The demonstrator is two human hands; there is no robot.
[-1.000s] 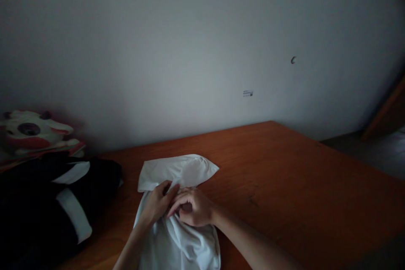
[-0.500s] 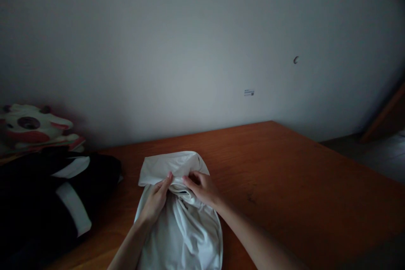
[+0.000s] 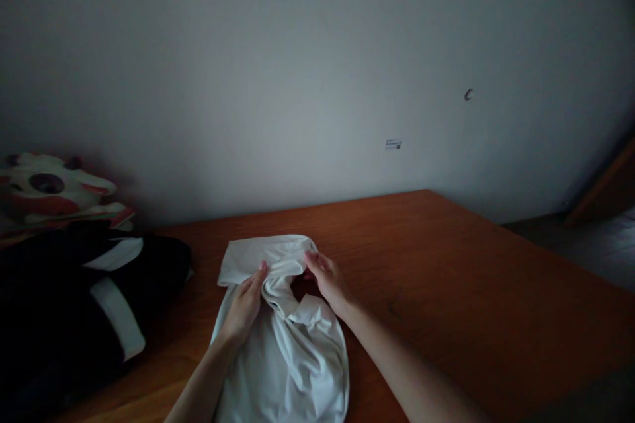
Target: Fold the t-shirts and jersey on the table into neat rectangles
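A white garment (image 3: 285,357) lies crumpled on the orange-brown wooden table (image 3: 446,277) in front of me. My left hand (image 3: 244,307) rests on its left side with the fingertips pinched on a fold near the top. My right hand (image 3: 327,281) grips the upper right edge of the same cloth. Between the two hands the fabric is bunched into a twisted ridge, and a small gap shows the table beneath. The far end of the garment lies folded flat beyond my fingers.
A pile of black clothing with white bands (image 3: 74,304) sits at the table's left. Behind it is a white and red plush item (image 3: 49,195). A plain wall (image 3: 297,79) backs the table; floor shows at right (image 3: 585,238).
My hands have moved apart and further up the garment. The right hand went from lying over the left to gripping the upper right edge, and the cloth's top end is bunched narrower.
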